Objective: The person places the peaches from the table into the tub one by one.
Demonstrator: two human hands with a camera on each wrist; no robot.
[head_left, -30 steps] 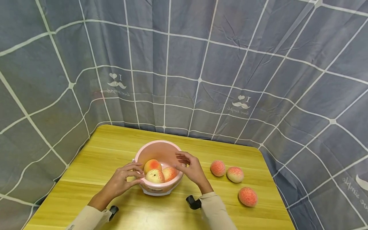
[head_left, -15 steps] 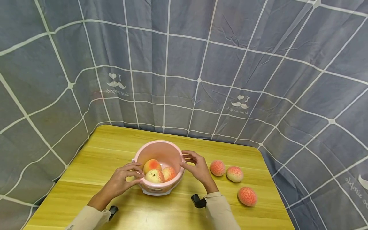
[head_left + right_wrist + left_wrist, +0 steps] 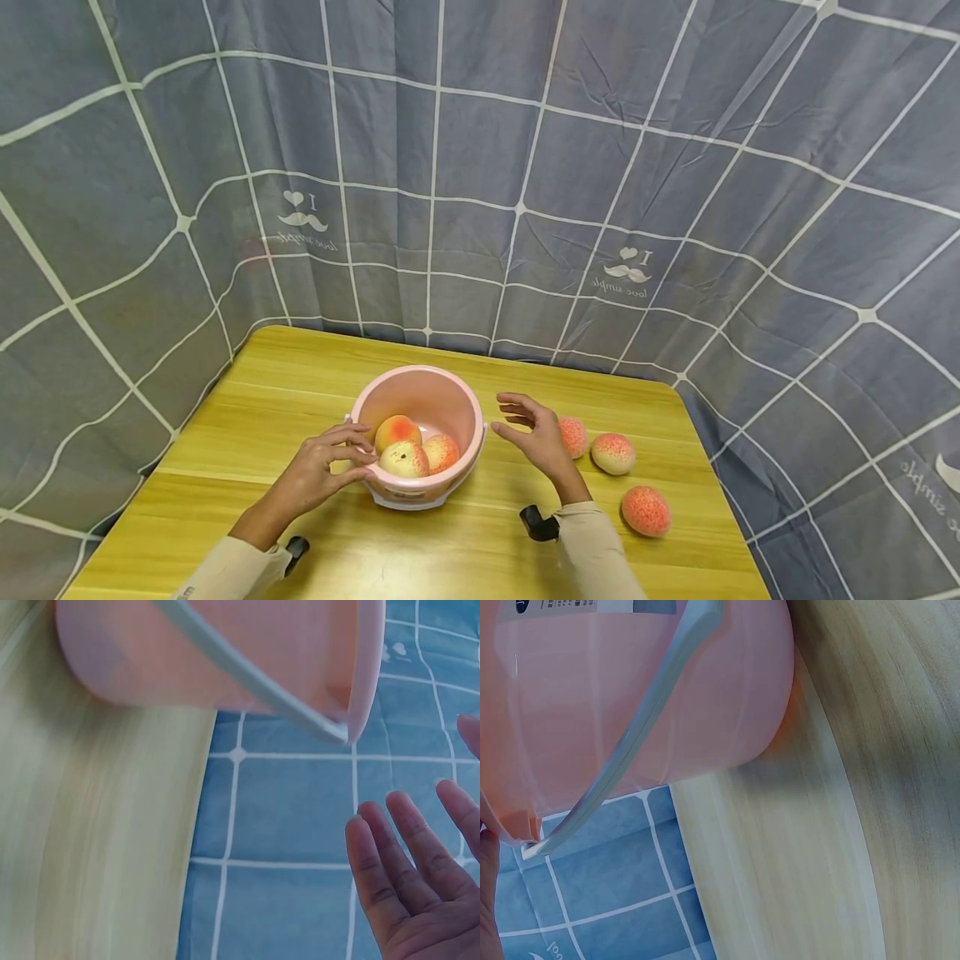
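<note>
A pink bucket (image 3: 423,382) stands upright on the table with three peaches inside: an orange-red one (image 3: 397,430), a pale yellow one (image 3: 402,461) and a red-yellow one (image 3: 443,452). My left hand (image 3: 315,468) pinches the bucket's left rim, fingers over the edge and thumb outside. To the right of the bucket, my right hand (image 3: 536,435) hangs in the air, fingers loosely bent, holding nothing. In the right wrist view its fingers (image 3: 420,847) are apart from the bucket. The bucket's pale handle (image 3: 634,739) hangs down across its wall.
Three more peaches lie on the yellow wooden table (image 3: 300,375) at the right: one (image 3: 575,438) partly behind my right hand, one (image 3: 613,454) beside it, and one (image 3: 647,512) nearer me. A grey-blue checked curtain (image 3: 480,217) surrounds the table's far and side edges.
My right hand has moved from over the bucket's right rim outward to the right, now clear of it. My left hand, the bucket and the peaches have stayed in place.
</note>
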